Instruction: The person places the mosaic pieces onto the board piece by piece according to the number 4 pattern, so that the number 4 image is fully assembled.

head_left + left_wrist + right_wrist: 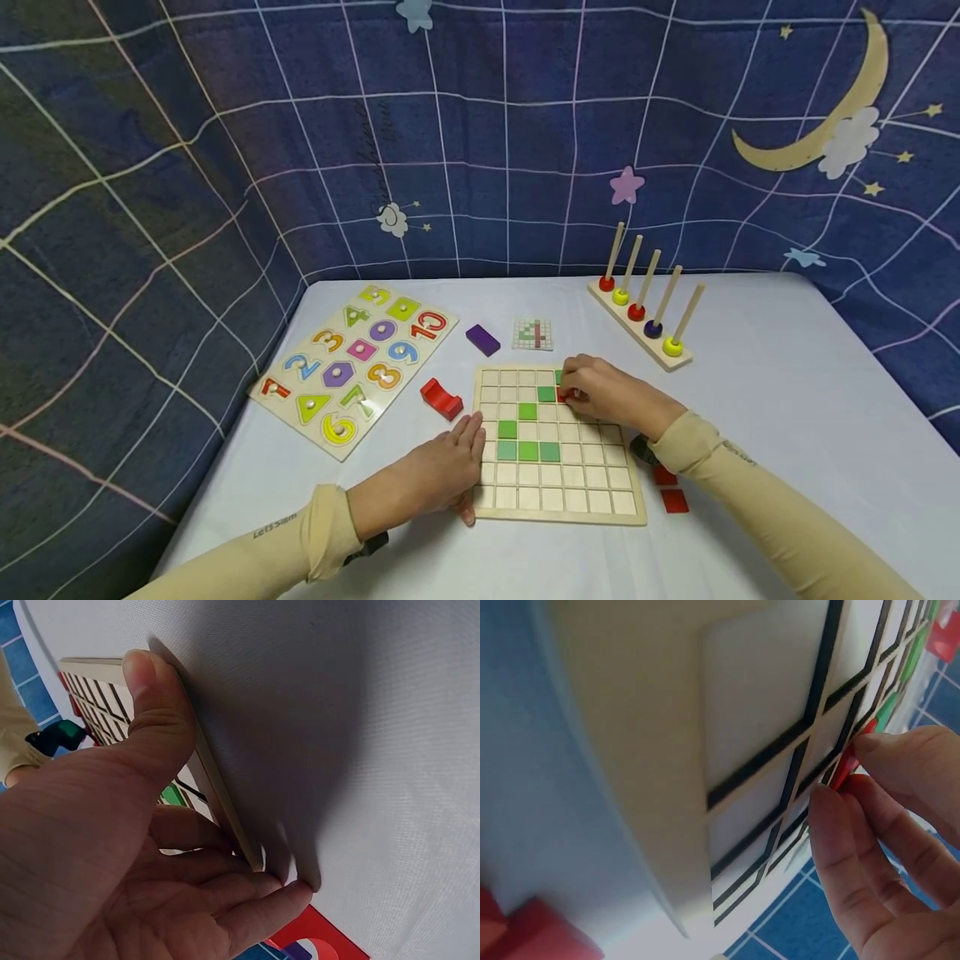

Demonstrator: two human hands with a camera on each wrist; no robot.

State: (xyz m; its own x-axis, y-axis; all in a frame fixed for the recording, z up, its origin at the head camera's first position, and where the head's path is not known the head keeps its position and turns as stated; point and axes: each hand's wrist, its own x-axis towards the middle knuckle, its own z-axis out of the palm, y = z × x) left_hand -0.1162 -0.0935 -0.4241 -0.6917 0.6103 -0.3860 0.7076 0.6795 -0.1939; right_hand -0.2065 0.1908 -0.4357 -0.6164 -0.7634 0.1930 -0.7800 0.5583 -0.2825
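A wooden grid board (558, 517) lies on the table in front of me, with several green square tiles (528, 411) set in its cells. My right hand (609, 392) is over the upper right part of the grid and pinches a red square tile (846, 766) between thumb and fingers, right beside a green one. Along the board's left edge rests my left hand (444, 467), its fingers extended against the side and its thumb touching the rim near the lower corner. Two loose red tiles (675, 501) lie right of the board, partly behind the right forearm.
A number-and-shape puzzle board (390, 400) lies at the left. Nearby are a red curved block (442, 400) and a purple block (483, 340). Behind the grid lies a small pattern card (533, 334). A peg stand (637, 332) with colored rings stands at the back right.
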